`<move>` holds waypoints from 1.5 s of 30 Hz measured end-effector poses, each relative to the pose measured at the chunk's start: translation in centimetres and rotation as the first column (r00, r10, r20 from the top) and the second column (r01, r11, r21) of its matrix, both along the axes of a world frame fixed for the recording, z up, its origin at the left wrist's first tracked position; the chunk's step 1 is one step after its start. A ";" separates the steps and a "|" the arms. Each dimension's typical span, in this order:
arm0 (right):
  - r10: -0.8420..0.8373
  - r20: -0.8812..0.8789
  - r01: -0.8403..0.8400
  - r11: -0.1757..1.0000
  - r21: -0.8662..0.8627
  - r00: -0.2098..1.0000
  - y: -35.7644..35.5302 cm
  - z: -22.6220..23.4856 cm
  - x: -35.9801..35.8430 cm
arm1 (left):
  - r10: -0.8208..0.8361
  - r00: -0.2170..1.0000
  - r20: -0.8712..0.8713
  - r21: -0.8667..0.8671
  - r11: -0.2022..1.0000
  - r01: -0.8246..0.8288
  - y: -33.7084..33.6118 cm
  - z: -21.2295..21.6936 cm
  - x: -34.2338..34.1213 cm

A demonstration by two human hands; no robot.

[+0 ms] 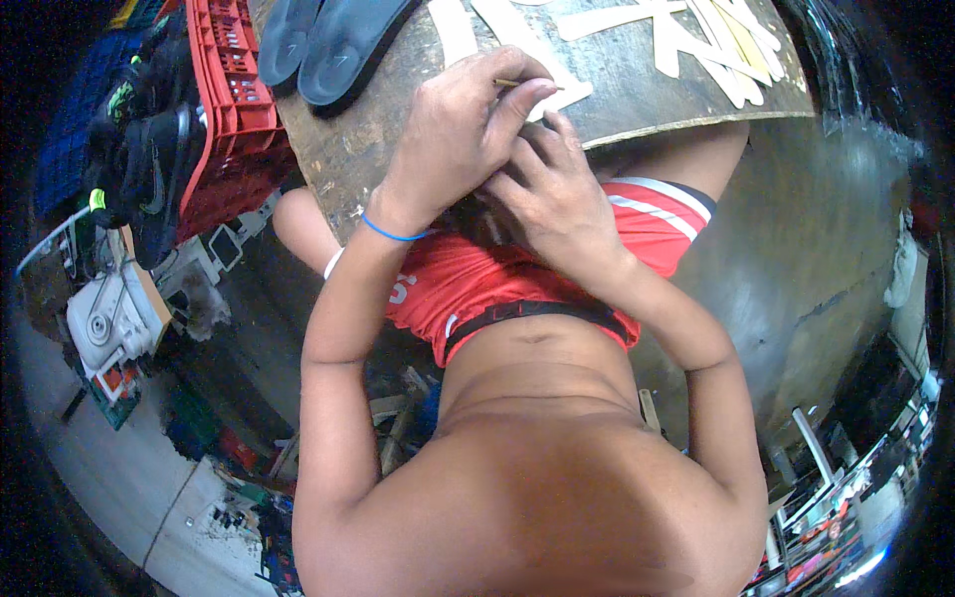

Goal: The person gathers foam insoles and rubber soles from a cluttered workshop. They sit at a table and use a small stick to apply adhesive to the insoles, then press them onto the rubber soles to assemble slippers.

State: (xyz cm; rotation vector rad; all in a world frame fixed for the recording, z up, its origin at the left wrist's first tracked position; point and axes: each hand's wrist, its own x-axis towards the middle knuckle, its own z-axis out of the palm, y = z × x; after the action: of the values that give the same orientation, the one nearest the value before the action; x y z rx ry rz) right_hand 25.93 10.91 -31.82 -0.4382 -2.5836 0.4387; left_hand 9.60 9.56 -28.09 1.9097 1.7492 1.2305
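My left hand (pixel 463 129) is closed around a thin stick-like tool (pixel 512 84) whose tip pokes out toward a pale cut-out strip (pixel 557 90) on the worn wooden board (pixel 637 95). A blue band circles that wrist. My right hand (pixel 552 194) lies just below and to the right of the left, fingers curled over something dark that it hides, at the board's near edge. Both hands touch each other above my lap in red shorts (pixel 468 284).
Two dark shoe soles (pixel 333 40) lie at the board's far left. More pale cut-out strips (pixel 716 45) are spread at the far right. A red plastic crate (pixel 234 109) with black shoes (pixel 149 149) stands to the left. Clutter covers the floor below.
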 end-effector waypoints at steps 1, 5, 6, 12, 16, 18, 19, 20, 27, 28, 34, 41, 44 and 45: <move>-0.005 -0.009 0.004 1.000 -0.006 1.000 0.0 -0.1 0.0 | -0.002 1.000 0.022 -0.003 1.000 0.002 0.3 -0.1 0.1; -0.020 -0.015 0.020 1.000 0.000 1.000 -0.2 -0.2 0.0 | -0.023 0.999 0.041 -0.020 1.000 0.024 0.9 -0.4 0.1; -0.024 -0.021 0.024 1.000 0.008 0.999 -0.2 -0.1 0.0 | -0.026 0.999 0.037 -0.018 0.999 0.027 1.1 -0.4 0.0; -0.034 -0.024 0.035 0.999 0.009 0.999 -0.3 -0.1 -0.1 | -0.077 0.995 -0.068 -0.032 0.997 0.075 1.7 -0.1 -0.5; -0.034 -0.038 0.034 0.999 0.007 0.999 -0.3 -0.1 -0.1 | -0.094 0.994 -0.047 -0.037 0.995 0.093 1.9 -0.1 -0.4; -0.021 -0.016 0.021 1.000 -0.015 1.000 -0.3 -0.1 0.0 | -0.101 0.994 -0.048 -0.030 0.995 0.099 2.0 -0.1 -0.4; -0.009 0.006 0.009 0.999 -0.035 1.000 -0.3 0.0 0.1 | -0.104 0.993 -0.052 -0.027 0.994 0.103 2.0 -0.2 -0.4; 0.004 0.028 -0.002 0.998 -0.055 1.000 -0.3 0.0 0.1 | -0.105 0.993 -0.051 -0.024 0.994 0.104 2.0 -0.2 -0.5; 0.009 0.015 -0.008 0.998 -0.058 1.000 -0.2 0.1 0.1 | -0.120 0.992 -0.043 -0.026 0.993 0.119 2.1 -0.3 -0.6; 0.009 0.017 -0.008 0.998 -0.062 1.000 -0.2 0.1 0.1 | -0.121 0.992 -0.040 -0.023 0.993 0.120 2.1 -0.3 -0.6; -0.012 0.026 0.013 0.999 -0.041 1.000 -0.4 0.1 0.0 | -0.125 0.988 -0.093 -0.075 0.990 0.118 1.1 0.2 -1.2; -0.013 0.048 0.014 1.000 -0.009 0.999 -0.3 0.2 0.0 | -0.106 0.983 -0.147 -0.112 0.990 0.090 -1.6 1.0 -3.1; -0.020 0.043 0.020 1.000 -0.013 0.999 -0.3 0.4 0.0 | -0.096 0.985 -0.140 -0.126 0.989 0.079 -3.0 1.4 -4.0; -0.023 0.055 0.023 1.000 0.003 0.998 -0.4 0.4 0.0 | -0.094 0.983 -0.154 -0.126 0.989 0.075 -3.4 1.6 -4.2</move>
State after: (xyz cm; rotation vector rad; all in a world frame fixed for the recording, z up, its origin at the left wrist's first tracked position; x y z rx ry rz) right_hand 25.89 10.53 -31.39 -0.4854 -2.6290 0.4213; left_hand 5.37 6.17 -26.50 2.0382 1.7545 0.9437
